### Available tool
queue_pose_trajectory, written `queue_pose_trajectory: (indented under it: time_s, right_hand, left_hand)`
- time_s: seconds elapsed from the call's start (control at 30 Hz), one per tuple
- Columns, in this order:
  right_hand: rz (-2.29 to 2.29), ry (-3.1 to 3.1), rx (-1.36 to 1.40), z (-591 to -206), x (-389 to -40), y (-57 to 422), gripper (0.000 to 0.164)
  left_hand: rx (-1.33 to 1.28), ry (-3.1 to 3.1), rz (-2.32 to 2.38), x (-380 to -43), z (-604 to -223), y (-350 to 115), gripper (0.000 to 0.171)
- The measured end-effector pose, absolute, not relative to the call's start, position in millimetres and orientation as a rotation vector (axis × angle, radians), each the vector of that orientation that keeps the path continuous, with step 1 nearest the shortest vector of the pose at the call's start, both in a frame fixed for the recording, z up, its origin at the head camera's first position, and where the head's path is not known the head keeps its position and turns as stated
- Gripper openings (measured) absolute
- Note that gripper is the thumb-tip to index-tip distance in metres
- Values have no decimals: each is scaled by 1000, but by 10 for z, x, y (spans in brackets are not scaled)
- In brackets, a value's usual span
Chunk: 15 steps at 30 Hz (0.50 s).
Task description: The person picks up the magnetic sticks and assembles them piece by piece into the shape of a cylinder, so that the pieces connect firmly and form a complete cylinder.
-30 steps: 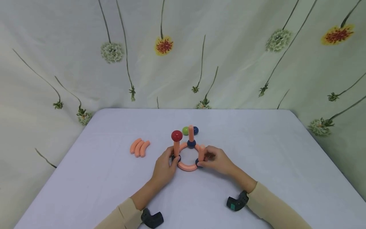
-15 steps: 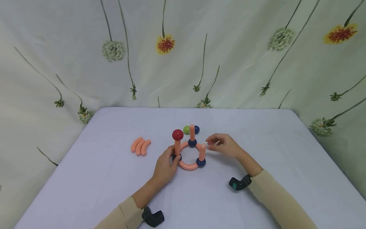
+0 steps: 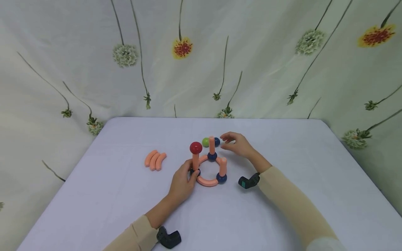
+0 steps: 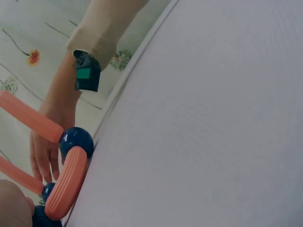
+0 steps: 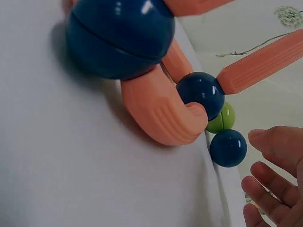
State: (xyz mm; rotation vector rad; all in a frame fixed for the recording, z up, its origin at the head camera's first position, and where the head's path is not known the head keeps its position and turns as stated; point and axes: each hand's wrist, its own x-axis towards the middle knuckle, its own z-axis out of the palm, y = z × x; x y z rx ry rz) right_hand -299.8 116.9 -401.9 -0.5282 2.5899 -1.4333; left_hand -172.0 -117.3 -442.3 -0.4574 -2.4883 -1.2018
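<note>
Assembly seems to be at a fetching step: the right hand (image 3: 237, 143) reaches toward the loose blue ball (image 3: 217, 141), which sits between the ring (image 3: 207, 182) and the far edge of the bench (image 3: 298, 157). Thumb and fingers of that hand are parted, slightly bent, and hold nothing; the right wrist view shows a gap before the ball. The left hand (image 3: 182, 179) is curled round the left side of the ring, apparently steadying it.

The ring lies flat about midway between the bench's left and right edges. The left post (image 3: 195, 161) carries the red ball (image 3: 196, 147); the rear post (image 3: 211, 145) and right post (image 3: 223, 167) are bare on top. The green ball (image 3: 205, 142) is left of the loose blue ball; whether they touch I cannot tell. Three curved rods (image 3: 153, 161) lie toward the left edge.

The next move would call for a pinch on the loose blue ball from its right, then a lift clear of the rear post.

No brand or writing is readable; the right wrist camera (image 4: 88, 86) bears a green patch (image 4: 83, 73) without legible lettering.
</note>
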Motion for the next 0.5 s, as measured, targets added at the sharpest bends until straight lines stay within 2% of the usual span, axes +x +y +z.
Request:
queue_pose_trajectory:
  time_s: [0.27,0.5]
  right_hand:
    - [-1383,2595,-363,-4120,-3119,1039,50]
    - [-1294,2636,-356,-4134,-3173,987,53]
  left_hand:
    - [-454,-2495,-1210,-1723,-4430,-1146,37]
    - [-451,-2486,-1213,-1733,-4447,-1154,36]
